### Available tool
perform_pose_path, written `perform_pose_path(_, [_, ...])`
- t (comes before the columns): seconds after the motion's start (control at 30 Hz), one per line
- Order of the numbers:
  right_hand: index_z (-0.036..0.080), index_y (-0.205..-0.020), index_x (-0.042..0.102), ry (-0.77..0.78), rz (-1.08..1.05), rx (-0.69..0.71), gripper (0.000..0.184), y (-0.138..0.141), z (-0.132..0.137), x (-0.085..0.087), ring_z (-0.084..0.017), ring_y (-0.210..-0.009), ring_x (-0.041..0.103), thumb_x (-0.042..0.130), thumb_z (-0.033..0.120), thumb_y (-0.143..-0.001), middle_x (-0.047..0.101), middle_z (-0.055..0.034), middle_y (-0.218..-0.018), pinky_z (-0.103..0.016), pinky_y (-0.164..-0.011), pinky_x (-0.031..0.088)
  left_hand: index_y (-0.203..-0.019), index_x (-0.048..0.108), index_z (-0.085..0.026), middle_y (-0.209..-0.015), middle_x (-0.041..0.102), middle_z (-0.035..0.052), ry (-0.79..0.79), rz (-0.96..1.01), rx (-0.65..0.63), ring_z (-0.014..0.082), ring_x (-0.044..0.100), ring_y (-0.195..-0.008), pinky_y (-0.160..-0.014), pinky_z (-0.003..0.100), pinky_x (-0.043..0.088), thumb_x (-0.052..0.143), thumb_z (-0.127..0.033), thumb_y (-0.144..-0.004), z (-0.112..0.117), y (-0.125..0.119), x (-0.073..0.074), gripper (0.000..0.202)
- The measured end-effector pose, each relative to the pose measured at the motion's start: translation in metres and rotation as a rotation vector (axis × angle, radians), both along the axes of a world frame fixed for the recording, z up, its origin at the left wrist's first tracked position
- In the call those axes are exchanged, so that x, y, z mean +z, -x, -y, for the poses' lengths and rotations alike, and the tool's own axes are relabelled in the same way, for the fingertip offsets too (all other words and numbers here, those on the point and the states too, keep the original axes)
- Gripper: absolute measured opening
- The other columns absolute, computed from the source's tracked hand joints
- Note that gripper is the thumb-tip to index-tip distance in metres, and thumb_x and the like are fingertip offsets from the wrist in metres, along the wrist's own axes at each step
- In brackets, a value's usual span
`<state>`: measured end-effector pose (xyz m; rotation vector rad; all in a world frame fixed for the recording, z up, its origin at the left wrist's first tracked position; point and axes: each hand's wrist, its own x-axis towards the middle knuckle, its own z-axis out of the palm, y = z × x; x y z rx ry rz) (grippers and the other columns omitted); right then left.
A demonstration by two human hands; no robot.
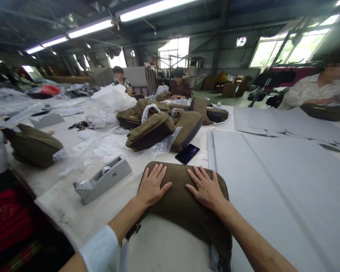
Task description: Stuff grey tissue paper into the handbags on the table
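Observation:
An olive-brown fabric bag (181, 206) lies flat on the white table (82, 215) right in front of me. My left hand (152, 186) rests flat on its left half with fingers spread. My right hand (205, 187) lies flat on its right half, fingers stretched out too. Neither hand holds anything; both palms press on the bag's top face.
A grey tape dispenser (103, 179) sits left of the bag, a black phone (187, 153) just beyond it. A pile of olive bags in plastic (158, 126) lies further back. Grey sheets (272, 177) cover the right. A person at the left edge handles another bag (32, 145); others sit across.

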<state>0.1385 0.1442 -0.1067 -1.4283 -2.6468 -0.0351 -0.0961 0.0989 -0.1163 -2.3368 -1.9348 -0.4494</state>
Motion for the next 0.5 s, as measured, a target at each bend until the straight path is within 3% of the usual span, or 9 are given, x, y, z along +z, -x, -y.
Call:
perform_pose_path(0.17, [0.025,-0.143,0.03,0.024,-0.026,-0.038,0.06,-0.002,-0.012,-0.005,-0.033,-0.137,0.022,0.029,0.057,-0.092,0.027,-0.0089,-0.149,-0.062,-0.104,0.017,-0.141,0.034,-0.018,-0.151,0.023,0.0158,0.021,0.254,0.151,0.0346,0.017,-0.14,-0.107,0.06,0.021,0.039,-0.052,-0.089,-0.013,0.007,-0.01,0.062])
perform_pose_path(0.27, [0.025,-0.142,0.035,-0.021,-0.046,-0.024,0.057,-0.006,-0.015,-0.003,-0.031,-0.136,0.026,0.033,0.053,-0.093,0.032,-0.0088,-0.147,-0.06,-0.105,0.019,-0.14,0.036,-0.014,-0.151,0.022,0.0153,0.008,0.391,0.209,0.0295,0.014,-0.141,-0.111,0.05,0.021,0.039,-0.048,-0.089,-0.011,0.016,-0.014,0.061])
perform_pose_path(0.33, [0.021,-0.139,0.04,-0.109,-0.117,-0.04,0.055,-0.017,-0.012,-0.006,-0.031,-0.135,0.028,0.035,0.05,-0.092,0.035,-0.0111,-0.146,-0.06,-0.105,0.021,-0.142,0.029,-0.011,-0.153,0.015,0.0143,-0.008,0.494,0.273,0.0265,0.011,-0.142,-0.115,0.045,0.015,0.038,-0.049,-0.089,-0.004,0.025,-0.016,0.066])
perform_pose_path(0.37, [0.018,-0.137,0.042,-0.174,-0.194,-0.077,0.056,-0.026,-0.007,-0.011,-0.031,-0.136,0.028,0.035,0.05,-0.092,0.035,-0.0134,-0.145,-0.059,-0.105,0.022,-0.144,0.024,-0.008,-0.153,0.015,0.0168,-0.001,0.563,0.323,0.0276,0.014,-0.141,-0.115,0.045,0.015,0.037,-0.051,-0.089,0.002,0.03,-0.017,0.071])
perform_pose_path(0.43, [0.01,-0.135,0.043,-0.274,-0.435,-0.238,0.064,-0.048,0.01,-0.029,-0.033,-0.135,0.028,0.033,0.054,-0.089,0.035,-0.0186,-0.144,-0.058,-0.105,0.025,-0.142,0.021,0.001,-0.145,0.03,0.0265,0.061,0.701,0.419,0.0332,0.034,-0.133,-0.11,0.05,0.027,0.035,-0.055,-0.088,0.018,0.039,-0.021,0.08])
perform_pose_path(0.5, [0.006,-0.13,0.048,-0.182,-0.721,-0.445,0.073,-0.068,0.034,-0.055,-0.035,-0.126,0.042,0.036,0.061,-0.083,0.044,-0.0209,-0.137,-0.051,-0.102,0.037,-0.137,0.032,0.003,-0.129,0.051,0.0278,0.202,0.94,0.423,0.0337,0.055,-0.115,-0.099,0.048,0.043,0.035,-0.058,-0.087,0.036,0.044,-0.024,0.079])
